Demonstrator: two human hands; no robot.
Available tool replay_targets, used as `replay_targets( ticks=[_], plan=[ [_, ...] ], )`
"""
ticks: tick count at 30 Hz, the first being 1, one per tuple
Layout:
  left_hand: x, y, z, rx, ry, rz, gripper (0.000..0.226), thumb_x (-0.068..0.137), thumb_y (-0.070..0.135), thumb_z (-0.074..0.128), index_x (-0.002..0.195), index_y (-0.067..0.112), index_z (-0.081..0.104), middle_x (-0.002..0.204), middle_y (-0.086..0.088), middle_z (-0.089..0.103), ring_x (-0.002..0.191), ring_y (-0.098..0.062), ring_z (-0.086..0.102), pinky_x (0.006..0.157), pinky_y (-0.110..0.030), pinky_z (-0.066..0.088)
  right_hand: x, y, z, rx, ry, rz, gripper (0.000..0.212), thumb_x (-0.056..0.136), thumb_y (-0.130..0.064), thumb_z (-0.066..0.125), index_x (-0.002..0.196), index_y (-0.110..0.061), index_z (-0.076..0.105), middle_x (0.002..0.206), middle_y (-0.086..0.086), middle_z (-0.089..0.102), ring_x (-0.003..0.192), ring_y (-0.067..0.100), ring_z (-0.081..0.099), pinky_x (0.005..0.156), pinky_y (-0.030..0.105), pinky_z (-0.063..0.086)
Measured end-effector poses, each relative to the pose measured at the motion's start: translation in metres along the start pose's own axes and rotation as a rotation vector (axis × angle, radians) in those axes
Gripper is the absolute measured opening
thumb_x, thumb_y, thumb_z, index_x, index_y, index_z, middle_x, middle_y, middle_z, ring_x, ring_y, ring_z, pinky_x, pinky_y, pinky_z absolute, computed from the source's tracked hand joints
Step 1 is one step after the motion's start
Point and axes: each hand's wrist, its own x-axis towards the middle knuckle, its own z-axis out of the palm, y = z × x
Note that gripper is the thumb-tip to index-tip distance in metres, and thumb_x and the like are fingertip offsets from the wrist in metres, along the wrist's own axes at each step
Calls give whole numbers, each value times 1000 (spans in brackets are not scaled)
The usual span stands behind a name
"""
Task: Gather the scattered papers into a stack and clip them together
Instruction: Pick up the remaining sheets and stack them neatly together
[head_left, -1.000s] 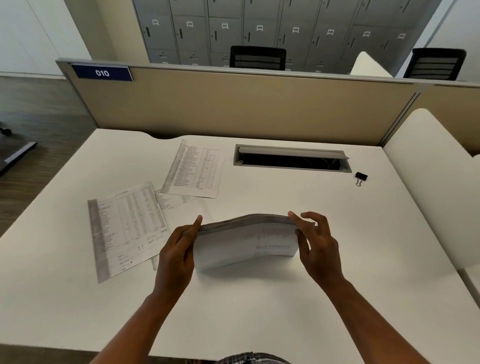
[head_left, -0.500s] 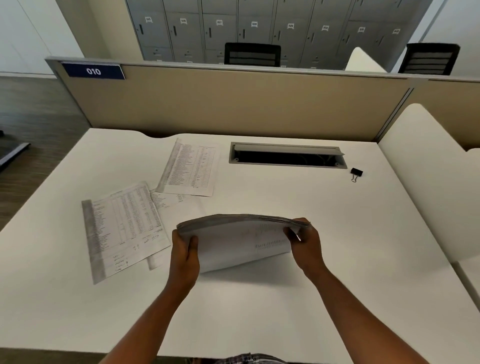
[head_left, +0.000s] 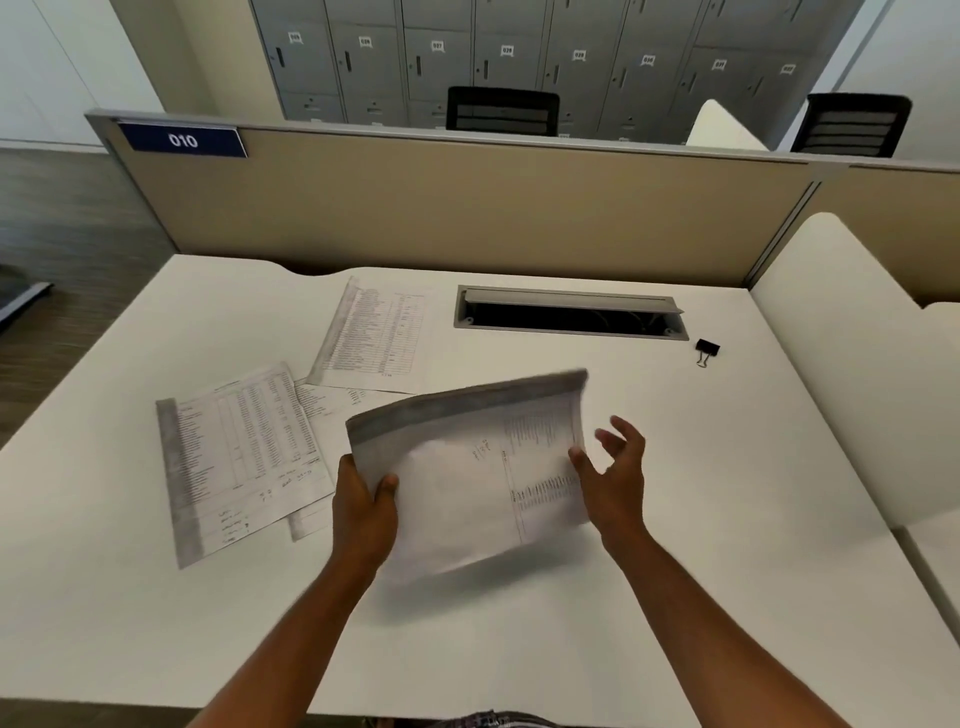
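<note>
A bundle of printed papers (head_left: 467, 467) is lifted above the white desk (head_left: 675, 519), tilted and blurred. My left hand (head_left: 363, 506) grips its left edge, thumb on top. Beside the bundle's right edge, my right hand (head_left: 613, 467) has its fingers spread and its thumb touching the paper. Loose sheets lie flat on the desk: one large sheet (head_left: 234, 457) at the left, one (head_left: 374, 332) farther back, and another (head_left: 322, 405) partly hidden beneath them. A black binder clip (head_left: 706, 349) lies at the back right.
An open cable tray (head_left: 569, 314) is set into the desk at the back. A beige partition (head_left: 467, 208) closes the far side, and a white divider (head_left: 852, 364) stands at the right. Office chairs and lockers are beyond.
The bundle has tipped from near horizontal to a steep tilt and shifted right. My right hand let go of its pinch and opened. My left hand keeps its hold.
</note>
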Motion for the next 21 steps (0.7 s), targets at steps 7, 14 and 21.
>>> replay_targets(
  ticks=[7, 14, 21],
  plan=[
    [1, -24, 4, -349, -14, -289, 42, 95, 3, 58, 134, 14, 48, 124, -7, 61, 113, -27, 59, 97, -38, 47, -27, 19, 27, 583, -231, 653, 67, 79, -24, 87, 132, 1, 53, 116, 17, 71, 99, 30, 67, 85, 40, 58],
    [-15, -46, 8, -615, -148, -486, 41, 94, 4, 58, 133, 16, 52, 123, -6, 66, 113, -29, 61, 102, -51, 47, -29, 3, 49, 618, -170, 393, 29, 94, 8, 61, 115, -12, 67, 114, 8, 75, 102, 26, 72, 83, 41, 60],
    [5, -20, -6, -106, 80, -107, 66, 86, 31, 72, 141, 18, 38, 146, -1, 45, 137, -21, 41, 111, -40, 36, -12, 8, 22, 282, -196, 82, 23, 90, 0, 71, 110, -11, 71, 108, 5, 78, 102, 30, 71, 92, 46, 58]
  ],
)
